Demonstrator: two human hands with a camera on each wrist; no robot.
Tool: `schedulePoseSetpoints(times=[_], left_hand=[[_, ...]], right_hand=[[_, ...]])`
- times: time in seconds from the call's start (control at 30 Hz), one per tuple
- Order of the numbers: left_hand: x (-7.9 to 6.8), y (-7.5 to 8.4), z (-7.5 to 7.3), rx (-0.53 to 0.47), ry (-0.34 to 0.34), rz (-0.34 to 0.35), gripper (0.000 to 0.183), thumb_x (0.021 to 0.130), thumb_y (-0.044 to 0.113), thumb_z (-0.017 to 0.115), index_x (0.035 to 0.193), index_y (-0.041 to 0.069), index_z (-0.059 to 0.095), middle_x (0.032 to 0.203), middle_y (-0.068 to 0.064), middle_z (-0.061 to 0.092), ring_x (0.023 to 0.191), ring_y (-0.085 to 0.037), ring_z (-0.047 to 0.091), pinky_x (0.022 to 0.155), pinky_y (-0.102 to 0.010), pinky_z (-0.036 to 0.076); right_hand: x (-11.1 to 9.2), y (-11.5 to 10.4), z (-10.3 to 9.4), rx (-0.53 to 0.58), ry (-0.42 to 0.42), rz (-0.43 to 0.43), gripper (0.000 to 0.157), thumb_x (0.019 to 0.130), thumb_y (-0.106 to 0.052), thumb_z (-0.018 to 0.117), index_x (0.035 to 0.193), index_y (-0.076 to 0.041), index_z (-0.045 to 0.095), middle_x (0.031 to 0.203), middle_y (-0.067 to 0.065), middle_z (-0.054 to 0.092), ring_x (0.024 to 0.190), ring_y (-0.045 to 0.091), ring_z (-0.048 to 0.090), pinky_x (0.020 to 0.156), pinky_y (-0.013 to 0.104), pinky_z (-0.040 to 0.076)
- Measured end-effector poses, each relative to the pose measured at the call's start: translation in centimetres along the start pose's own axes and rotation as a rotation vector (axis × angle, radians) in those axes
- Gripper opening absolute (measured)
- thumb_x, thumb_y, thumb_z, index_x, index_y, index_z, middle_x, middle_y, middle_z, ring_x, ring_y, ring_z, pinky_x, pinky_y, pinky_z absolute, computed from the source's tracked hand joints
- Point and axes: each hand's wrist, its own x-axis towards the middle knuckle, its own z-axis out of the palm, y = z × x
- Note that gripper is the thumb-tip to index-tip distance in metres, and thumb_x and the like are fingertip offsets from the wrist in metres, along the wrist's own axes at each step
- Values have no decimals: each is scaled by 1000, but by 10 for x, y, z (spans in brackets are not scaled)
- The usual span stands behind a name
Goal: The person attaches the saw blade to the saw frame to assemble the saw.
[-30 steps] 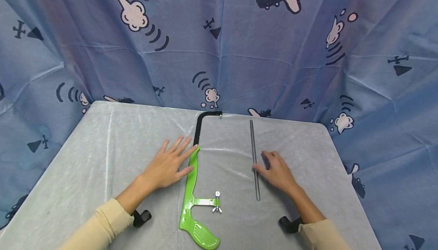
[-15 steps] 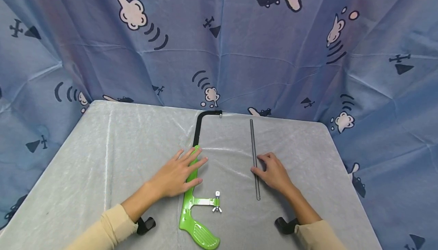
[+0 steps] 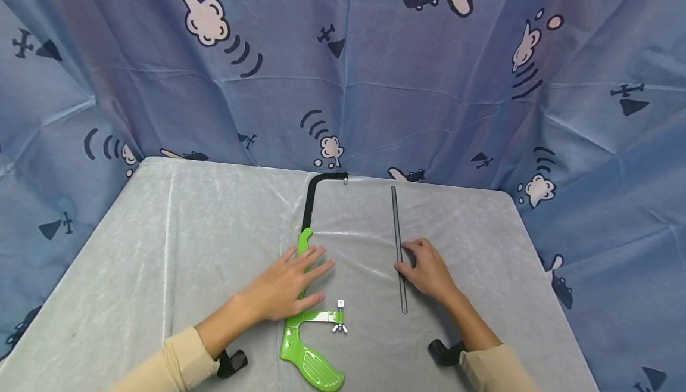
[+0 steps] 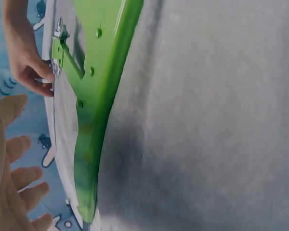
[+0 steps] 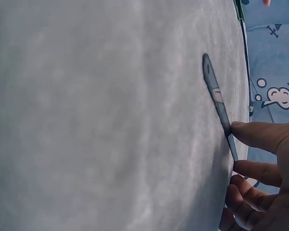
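Note:
A hacksaw frame with a green handle (image 3: 316, 365) and a black bowed arm (image 3: 309, 201) lies flat, left of centre. My left hand (image 3: 286, 288) hovers over its green middle with fingers spread; the left wrist view shows the green frame (image 4: 103, 82) apart from those fingers. To the right, the hacksaw blade (image 3: 396, 219) lies loose on the cloth. At its middle my right hand (image 3: 429, 270) pinches it with the thumb at the left edge and a forefinger at the right. In the right wrist view both fingertips touch the blade (image 5: 216, 98).
A wing-nut clamp (image 3: 340, 317) sticks out from the frame's lower bracket. Grey cloth covers the tabletop (image 3: 214, 213), and a blue printed curtain (image 3: 375, 112) hangs behind its far edge. Black wrist mounts (image 3: 231, 363) sit by both cuffs.
My left hand has slid right and nearer to me, over the green frame. The right hand has moved slightly left and closed its thumb and forefinger in on the blade. Blade and frame lie still.

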Motion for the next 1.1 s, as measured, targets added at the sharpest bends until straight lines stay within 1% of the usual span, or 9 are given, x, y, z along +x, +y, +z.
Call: schedulePoseSetpoints(times=[0.17, 0.3, 0.47, 0.57, 0.7, 0.87, 1.0, 1.1], left_hand=[[-1, 5, 1, -40, -30, -2, 63, 99, 47, 51, 151, 12, 43, 154, -18, 39, 142, -34, 36, 112, -57, 29], [-2, 8, 1, -80, -51, -8, 64, 99, 49, 50, 151, 12, 42, 155, -19, 37, 143, -34, 34, 114, -53, 29], [-2, 11, 0, -89, -73, -13, 63, 99, 48, 51, 150, 12, 43, 153, -18, 40, 142, -33, 36, 113, -51, 30], [-3, 13, -1, -96, -90, -19, 63, 99, 48, 52, 150, 12, 44, 152, -18, 41, 141, -34, 37, 113, -50, 31], [-5, 16, 2, -99, -107, -25, 63, 99, 48, 53, 149, 12, 45, 152, -17, 42, 141, -34, 38, 114, -48, 31], [-7, 17, 6, -92, -85, 2, 62, 97, 47, 57, 146, 10, 49, 148, -17, 47, 139, -33, 41, 113, -45, 33], [-7, 19, 7, -102, -51, 29, 61, 94, 44, 61, 141, 6, 53, 141, -15, 53, 133, -31, 48, 110, -43, 37], [-8, 20, 7, -117, -51, 33, 60, 92, 41, 64, 138, 3, 56, 134, -12, 58, 127, -26, 53, 108, -39, 39]], right_hand=[[1, -1, 0, 15, -1, 13, 49, 81, -16, 79, 122, 7, 63, 108, 18, 58, 90, 29, 56, 77, 45, 44], [2, -2, 0, 32, -1, 20, 49, 81, -15, 80, 122, 6, 64, 107, 17, 58, 86, 27, 54, 75, 42, 43], [4, -2, 0, 51, 4, 12, 48, 80, -13, 80, 121, 6, 64, 100, 15, 57, 82, 24, 52, 72, 39, 41], [5, -2, 0, 53, 0, 15, 48, 80, -12, 80, 121, 5, 62, 101, 15, 58, 83, 24, 51, 73, 39, 41], [6, -3, 1, 72, -15, 27, 48, 79, -10, 80, 121, 5, 60, 97, 12, 59, 81, 22, 51, 72, 38, 41], [7, -5, 1, 107, -28, 41, 47, 79, -6, 78, 121, 3, 59, 82, 4, 58, 72, 16, 50, 68, 33, 40], [8, -6, 1, 126, -26, 35, 47, 79, -5, 78, 122, 5, 59, 77, 1, 60, 69, 14, 51, 68, 32, 41], [8, -6, 1, 149, -20, 36, 47, 79, -4, 77, 121, 6, 59, 74, -1, 61, 68, 13, 52, 68, 32, 42]])
